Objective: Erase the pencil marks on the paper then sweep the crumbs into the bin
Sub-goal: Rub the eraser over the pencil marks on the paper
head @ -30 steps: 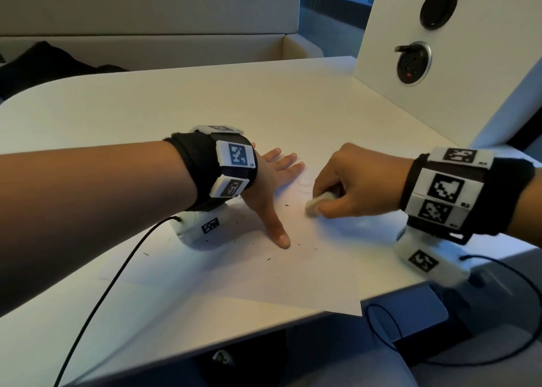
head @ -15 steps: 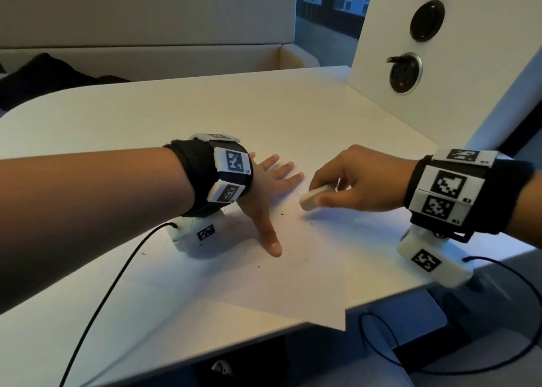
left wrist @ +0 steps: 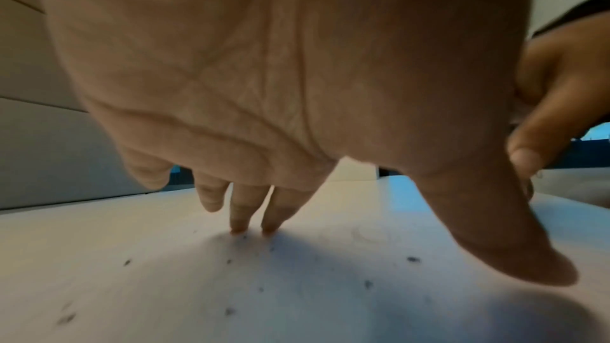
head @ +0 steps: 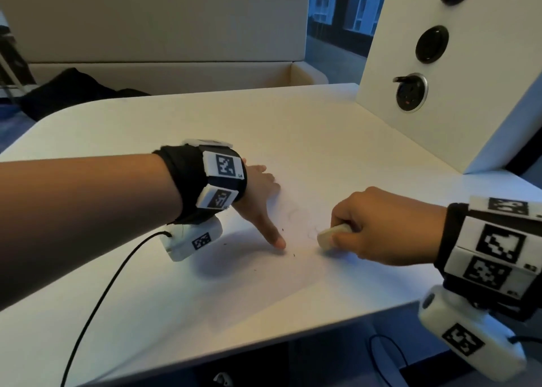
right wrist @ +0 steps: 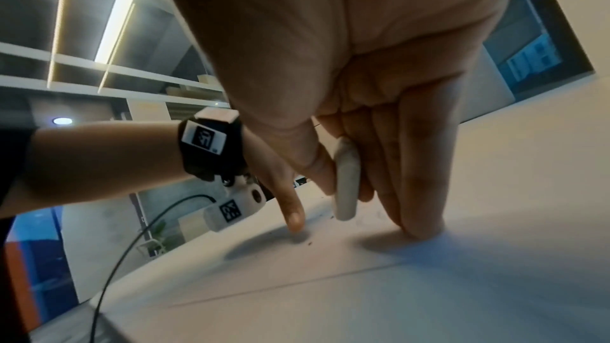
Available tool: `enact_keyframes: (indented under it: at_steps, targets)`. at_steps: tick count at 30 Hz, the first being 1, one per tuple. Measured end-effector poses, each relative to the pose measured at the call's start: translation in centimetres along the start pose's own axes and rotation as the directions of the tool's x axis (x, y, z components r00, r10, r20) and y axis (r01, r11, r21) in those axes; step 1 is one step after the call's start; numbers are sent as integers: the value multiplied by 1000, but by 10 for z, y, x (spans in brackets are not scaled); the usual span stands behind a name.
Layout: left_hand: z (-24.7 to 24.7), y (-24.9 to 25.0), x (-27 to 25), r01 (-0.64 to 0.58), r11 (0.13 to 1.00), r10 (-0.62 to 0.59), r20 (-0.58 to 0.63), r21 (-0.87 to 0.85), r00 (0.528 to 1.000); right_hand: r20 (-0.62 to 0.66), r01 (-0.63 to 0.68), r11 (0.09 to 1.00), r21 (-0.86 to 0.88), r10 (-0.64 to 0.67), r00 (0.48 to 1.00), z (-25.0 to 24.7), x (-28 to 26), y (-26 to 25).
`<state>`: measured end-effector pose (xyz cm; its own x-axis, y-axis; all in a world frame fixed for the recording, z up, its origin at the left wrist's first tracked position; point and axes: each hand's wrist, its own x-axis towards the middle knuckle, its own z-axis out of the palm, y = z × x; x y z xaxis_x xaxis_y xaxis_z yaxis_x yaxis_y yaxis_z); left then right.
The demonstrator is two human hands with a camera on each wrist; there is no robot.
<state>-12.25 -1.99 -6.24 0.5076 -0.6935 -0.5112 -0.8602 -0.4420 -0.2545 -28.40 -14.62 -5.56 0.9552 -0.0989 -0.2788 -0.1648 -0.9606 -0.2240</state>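
A white sheet of paper (head: 264,292) lies on the white table (head: 176,128). Faint pencil marks (head: 296,213) show between my hands. My left hand (head: 264,207) lies spread on the sheet, fingers (left wrist: 251,208) and thumb straight and pressing down. My right hand (head: 378,225) pinches a white eraser (head: 331,235) between thumb and fingers, its tip at the paper beside the marks; the eraser (right wrist: 346,184) also shows in the right wrist view. Small dark crumbs (left wrist: 412,259) are scattered on the paper around my left thumb. No bin is in view.
A white panel (head: 469,78) with round black sockets stands at the table's right back. A beige bench with a dark garment (head: 67,93) is behind the table. A black cable (head: 102,284) trails from my left wrist over the near table edge.
My right hand with the eraser has dropped back to the paper and shifted right. The view has tilted up. My left hand stays pressed on the sheet.
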Motion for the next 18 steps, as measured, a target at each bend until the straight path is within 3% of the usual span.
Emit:
enact_keyframes:
  at_steps: [3,8,11,15,18]
  targets:
    - [2,4,-3,-39,999,39,-14,-3,999,8,17,999,40,-17,1000,-9,0,-9]
    - [-7,6,-4,-6,991,0,-47,-130,999,-196,100,994,-42,-107,975,-30,36,-7]
    - [-4,9,1,16,992,-23,-60,-124,998,-249,99,990,-99,-121,961,-33,68,-1]
    - [8,10,8,31,989,-36,-32,-144,999,-242,69,982,-178,-112,964,-25,89,1]
    - [15,6,17,25,986,-30,-26,-162,999,-175,182,957,-224,-224,959,-12,85,-12]
